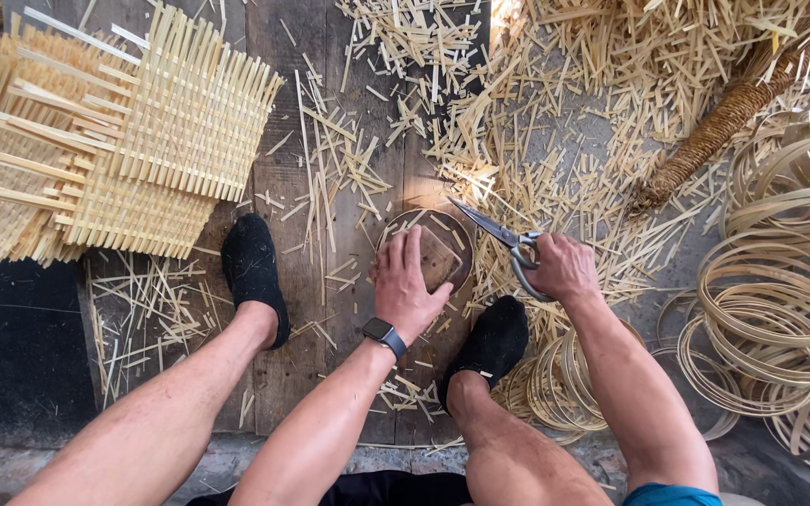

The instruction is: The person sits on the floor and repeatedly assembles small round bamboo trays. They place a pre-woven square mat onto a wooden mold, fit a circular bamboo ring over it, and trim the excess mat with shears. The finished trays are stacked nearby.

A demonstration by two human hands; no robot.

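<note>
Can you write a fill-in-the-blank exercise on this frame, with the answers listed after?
1. The right hand holds a pair of ____.
2. The left hand rests flat on a round wooden ____.
3. A smartwatch sits on the ____ wrist.
4. The woven mats are stacked at the upper ____ of the view.

Missing words: scissors; block; left; left

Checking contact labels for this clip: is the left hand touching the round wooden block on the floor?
Touching. The head view shows the left hand lying palm-down on the round wooden block, fingers spread across its top, no gap visible. The right hand holds scissors beside it.
</note>
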